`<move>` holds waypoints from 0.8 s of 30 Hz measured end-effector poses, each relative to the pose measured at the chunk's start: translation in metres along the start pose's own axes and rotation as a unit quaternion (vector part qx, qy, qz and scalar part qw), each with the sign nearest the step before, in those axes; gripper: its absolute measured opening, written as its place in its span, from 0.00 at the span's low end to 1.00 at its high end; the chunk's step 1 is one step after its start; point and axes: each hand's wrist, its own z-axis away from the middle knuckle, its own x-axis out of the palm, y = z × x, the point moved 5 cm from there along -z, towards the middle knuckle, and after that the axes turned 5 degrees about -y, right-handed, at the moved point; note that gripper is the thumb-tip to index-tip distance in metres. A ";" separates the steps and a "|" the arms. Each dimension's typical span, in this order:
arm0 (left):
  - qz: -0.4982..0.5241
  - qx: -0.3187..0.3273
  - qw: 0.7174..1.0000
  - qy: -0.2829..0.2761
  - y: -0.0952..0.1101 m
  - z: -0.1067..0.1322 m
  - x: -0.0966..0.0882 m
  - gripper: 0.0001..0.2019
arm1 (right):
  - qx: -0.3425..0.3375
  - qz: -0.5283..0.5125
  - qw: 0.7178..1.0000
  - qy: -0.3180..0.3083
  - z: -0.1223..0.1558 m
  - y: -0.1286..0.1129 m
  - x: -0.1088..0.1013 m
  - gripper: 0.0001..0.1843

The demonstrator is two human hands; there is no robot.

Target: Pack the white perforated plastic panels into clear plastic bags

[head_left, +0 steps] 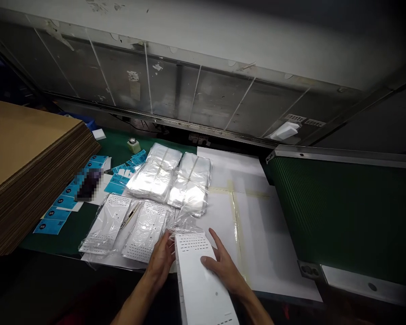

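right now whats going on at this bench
A person is handling a long white perforated panel. The right hand lies open on it, and the left hand is at its edge, beside a loose clear plastic bag. Two more bagged panels lie to the left, near bundled clear bags and blue cards. Stacked corrugated cardboard sheets sit further left.

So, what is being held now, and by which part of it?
A white perforated panel: the right hand lies on its face; the left hand seems to grip its upper left edge.
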 end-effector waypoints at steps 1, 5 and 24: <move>0.001 -0.001 1.000 -0.004 0.002 -0.002 0.000 0.28 | -0.002 0.000 1.000 -0.001 0.000 -0.002 -0.001 0.61; -0.107 0.034 0.994 0.000 0.012 0.001 0.006 0.25 | -0.021 -0.020 0.999 0.016 -0.001 -0.005 0.004 0.57; -0.409 -0.023 0.912 -0.009 -0.021 0.058 -0.008 0.29 | 0.017 0.344 0.926 0.152 0.044 0.036 -0.027 0.25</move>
